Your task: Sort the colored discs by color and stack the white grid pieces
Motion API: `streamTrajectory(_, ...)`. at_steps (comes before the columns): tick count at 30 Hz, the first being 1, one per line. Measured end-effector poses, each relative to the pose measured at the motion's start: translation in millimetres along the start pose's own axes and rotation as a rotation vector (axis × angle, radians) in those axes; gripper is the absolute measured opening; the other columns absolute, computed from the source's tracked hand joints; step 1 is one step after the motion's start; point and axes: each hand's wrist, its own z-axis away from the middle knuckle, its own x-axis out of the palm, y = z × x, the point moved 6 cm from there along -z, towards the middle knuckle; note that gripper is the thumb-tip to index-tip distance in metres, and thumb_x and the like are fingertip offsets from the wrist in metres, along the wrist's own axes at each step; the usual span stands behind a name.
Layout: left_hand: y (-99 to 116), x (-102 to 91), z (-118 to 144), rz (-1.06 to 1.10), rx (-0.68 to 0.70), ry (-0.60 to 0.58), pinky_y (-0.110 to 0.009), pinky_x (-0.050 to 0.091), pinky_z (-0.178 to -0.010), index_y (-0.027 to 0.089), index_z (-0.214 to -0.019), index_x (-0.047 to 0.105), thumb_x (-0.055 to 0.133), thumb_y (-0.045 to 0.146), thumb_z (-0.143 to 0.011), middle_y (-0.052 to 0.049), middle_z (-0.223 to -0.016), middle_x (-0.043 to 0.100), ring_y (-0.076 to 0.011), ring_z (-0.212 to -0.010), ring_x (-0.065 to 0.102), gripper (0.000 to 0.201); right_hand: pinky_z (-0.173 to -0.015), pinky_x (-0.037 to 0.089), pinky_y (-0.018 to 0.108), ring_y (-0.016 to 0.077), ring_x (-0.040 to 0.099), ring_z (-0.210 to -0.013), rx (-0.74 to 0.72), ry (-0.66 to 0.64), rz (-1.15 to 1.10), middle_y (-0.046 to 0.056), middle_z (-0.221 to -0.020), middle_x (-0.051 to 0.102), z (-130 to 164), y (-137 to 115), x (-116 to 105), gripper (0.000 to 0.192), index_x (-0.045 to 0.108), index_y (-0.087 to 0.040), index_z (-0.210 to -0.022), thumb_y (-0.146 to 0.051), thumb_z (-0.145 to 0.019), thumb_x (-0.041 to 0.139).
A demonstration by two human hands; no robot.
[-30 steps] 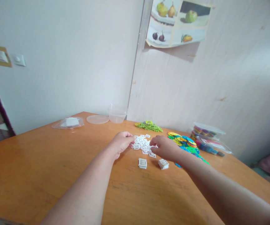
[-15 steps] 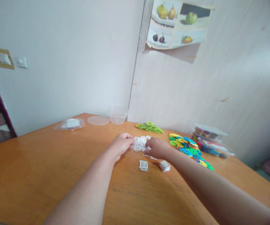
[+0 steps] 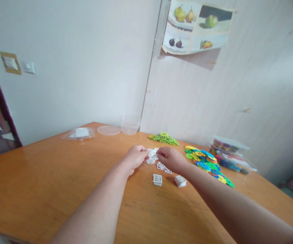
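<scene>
A heap of small white lattice pieces (image 3: 153, 156) lies on the wooden table (image 3: 47, 183). My left hand (image 3: 135, 158) and my right hand (image 3: 169, 159) meet over this heap, fingertips pinched on white pieces between them. Two small stacks of the same white pieces sit nearer to me: one stack (image 3: 158, 179) stands below the gap between my hands, the other stack (image 3: 180, 181) lies under my right wrist.
A pile of green pieces (image 3: 163, 138) and a spread of multicoloured discs (image 3: 207, 162) lie to the right. Clear boxes with coloured parts (image 3: 229, 152) stand by the wall. A clear tub (image 3: 129, 124), its lid (image 3: 108, 130) and a plastic bag (image 3: 78, 133) sit at the back.
My right hand has moved left across the white heap until it meets my left hand. The view has shifted slightly.
</scene>
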Motion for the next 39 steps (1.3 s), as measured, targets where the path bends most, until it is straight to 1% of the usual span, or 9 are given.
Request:
streamTrajectory(4, -5, 3.5, -1, 0.062, -0.049, -0.034, -0.023, 0.043, -0.058, 0.016, -0.078, 0.057, 0.055, 0.029, -0.081, -0.005, -0.073, 0.067, -0.0123, -0.061, 0.059, 0.014, -0.063, 0.039, 0.023, 0.0132, 0.058, -0.073, -0.117, 0.106, -0.266, 0.001, -0.08, 0.067, 6, -11, -5, 0.017, 0.067, -0.02, -0.087, -0.023, -0.086, 0.05)
streamTrajectory(8, -4, 6.9, 1, 0.177, -0.08, -0.079, -0.021, 0.041, -0.056, 0.016, -0.081, 0.059, 0.063, 0.022, -0.073, -0.003, -0.069, 0.066, -0.0108, -0.059, 0.059, 0.011, -0.068, 0.041, 0.023, 0.0136, 0.059, -0.076, -0.173, 0.151, -0.344, 0.002, -0.083, 0.068, 14, -22, -10, 0.018, 0.067, -0.019, -0.091, -0.018, -0.083, 0.051)
streamTrajectory(13, 0, 3.6, 3, 0.229, -0.065, -0.024, -0.021, 0.041, -0.056, 0.015, -0.078, 0.06, 0.065, 0.01, -0.063, 0.002, -0.061, 0.061, -0.0084, -0.054, 0.053, 0.017, -0.07, 0.04, 0.025, 0.0166, 0.06, -0.083, -0.108, 0.038, -0.234, 0.003, -0.093, 0.068, 22, -34, -14, 0.026, 0.065, -0.022, -0.104, -0.031, -0.08, 0.062)
streamTrajectory(16, 1, 3.6, 3, 0.22, -0.054, -0.013, -0.021, 0.04, -0.054, 0.015, -0.079, 0.061, 0.065, 0.01, -0.063, 0.002, -0.06, 0.06, -0.0086, -0.053, 0.053, 0.018, -0.063, 0.036, 0.025, 0.0176, 0.06, -0.079, 0.053, 0.016, -0.133, 0.004, -0.09, 0.068, 23, -30, -14, 0.035, 0.064, -0.021, -0.101, -0.049, -0.081, 0.061)
streamTrajectory(18, 0, 5.4, 3, 0.215, -0.055, -0.035, -0.021, 0.04, -0.055, 0.016, -0.081, 0.061, 0.066, 0.012, -0.063, 0.002, -0.06, 0.06, -0.0086, -0.053, 0.053, 0.019, -0.06, 0.034, 0.025, 0.0172, 0.06, -0.077, 0.09, 0.026, -0.081, 0.004, -0.088, 0.068, 23, -29, -15, 0.035, 0.064, -0.021, -0.097, -0.052, -0.081, 0.059)
streamTrajectory(23, 0, 8.3, 3, 0.227, -0.054, -0.104, -0.021, 0.041, -0.058, 0.016, -0.082, 0.061, 0.068, 0.018, -0.065, 0.0, -0.066, 0.063, -0.0093, -0.057, 0.056, 0.019, -0.063, 0.034, 0.025, 0.0163, 0.058, -0.08, -0.011, 0.048, -0.028, 0.002, -0.091, 0.065, 27, -30, -19, 0.023, 0.066, -0.023, -0.092, -0.042, -0.081, 0.059)
streamTrajectory(29, 3, -1.9, 2, 0.199, -0.042, -0.029, -0.021, 0.04, -0.057, 0.016, -0.079, 0.059, 0.064, 0.027, -0.07, -0.003, -0.075, 0.066, -0.011, -0.063, 0.058, 0.015, -0.08, 0.039, 0.028, 0.0206, 0.055, -0.097, -0.154, -0.109, -0.069, 0.006, -0.103, 0.062, 41, -27, -18, 0.024, 0.07, -0.025, -0.098, -0.036, -0.077, 0.067)
streamTrajectory(35, 4, -2.9, 4, 0.145, -0.039, -0.019, -0.022, 0.041, -0.06, 0.017, -0.076, 0.059, 0.065, 0.028, -0.069, -0.003, -0.075, 0.066, -0.0118, -0.066, 0.058, 0.015, -0.086, 0.039, 0.031, 0.0219, 0.054, -0.097, -0.173, -0.144, -0.072, 0.005, -0.1, 0.063, 56, -30, -15, 0.025, 0.07, -0.026, -0.096, -0.04, -0.075, 0.069)
streamTrajectory(39, 5, -3.3, 5, 0.14, -0.039, -0.015, -0.022, 0.041, -0.059, 0.016, -0.076, 0.058, 0.063, 0.028, -0.071, -0.003, -0.076, 0.066, -0.0117, -0.066, 0.057, 0.014, -0.086, 0.04, 0.031, 0.0225, 0.054, -0.101, -0.151, -0.151, -0.071, 0.006, -0.107, 0.063, 55, -26, -16, 0.033, 0.069, -0.026, -0.102, -0.047, -0.076, 0.067)
